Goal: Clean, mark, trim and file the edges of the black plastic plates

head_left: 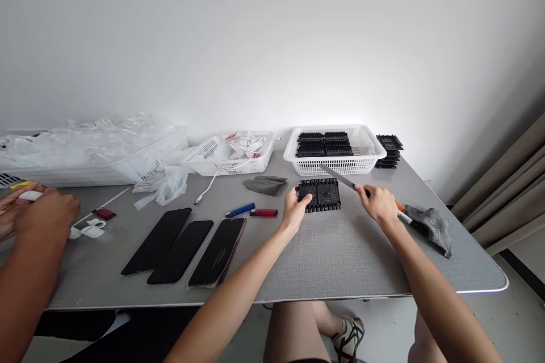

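My left hand [295,208] grips the left edge of a black plastic panel [322,195], thumb on top; it has a gridded face and toothed edges. The panel is held over the table, in front of a white basket [334,167]. Closed around a handle, my right hand [378,203] holds a flat metal file [336,174], its grey blade pointing left and away above the panel's far right corner. Blade and panel look apart, though I cannot tell the exact gap. Several similar black panels [323,144] lie inside the basket.
More panels [388,150] are stacked right of the basket. A grey cloth [431,227] and orange-handled tool lie by my right wrist. Phones [219,252], lighters [264,212], another cloth [266,184] and a cable basket [242,164] are leftward. A co-worker's hands [42,210] work far left.
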Tool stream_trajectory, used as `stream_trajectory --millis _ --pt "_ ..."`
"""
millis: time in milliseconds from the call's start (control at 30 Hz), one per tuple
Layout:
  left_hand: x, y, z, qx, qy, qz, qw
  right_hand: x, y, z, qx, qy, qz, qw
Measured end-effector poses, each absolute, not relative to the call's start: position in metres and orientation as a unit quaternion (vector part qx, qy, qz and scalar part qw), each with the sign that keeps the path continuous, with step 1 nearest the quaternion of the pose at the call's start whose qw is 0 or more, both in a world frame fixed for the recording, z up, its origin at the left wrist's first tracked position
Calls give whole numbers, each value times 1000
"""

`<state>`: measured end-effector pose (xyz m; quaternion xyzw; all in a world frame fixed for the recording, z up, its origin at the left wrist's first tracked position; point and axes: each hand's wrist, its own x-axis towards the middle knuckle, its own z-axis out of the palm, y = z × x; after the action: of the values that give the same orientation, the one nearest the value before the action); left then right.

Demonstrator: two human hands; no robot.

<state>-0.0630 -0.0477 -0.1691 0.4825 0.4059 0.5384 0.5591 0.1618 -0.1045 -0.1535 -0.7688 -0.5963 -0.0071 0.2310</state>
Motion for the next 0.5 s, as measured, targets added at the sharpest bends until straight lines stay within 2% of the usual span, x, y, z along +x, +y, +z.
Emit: stream_trajectory --millis 133,367,500 --pt "-63 -44 -173 497 400 550 539 156 -104 -154 -745 -610 38 268" --pt "-64 -41 -176 520 398 562 506 162 -102 -157 -749 -603 63 269" --pt "-66 -40 -178 557 404 552 471 159 -101 -158 -726 -607 92 311"
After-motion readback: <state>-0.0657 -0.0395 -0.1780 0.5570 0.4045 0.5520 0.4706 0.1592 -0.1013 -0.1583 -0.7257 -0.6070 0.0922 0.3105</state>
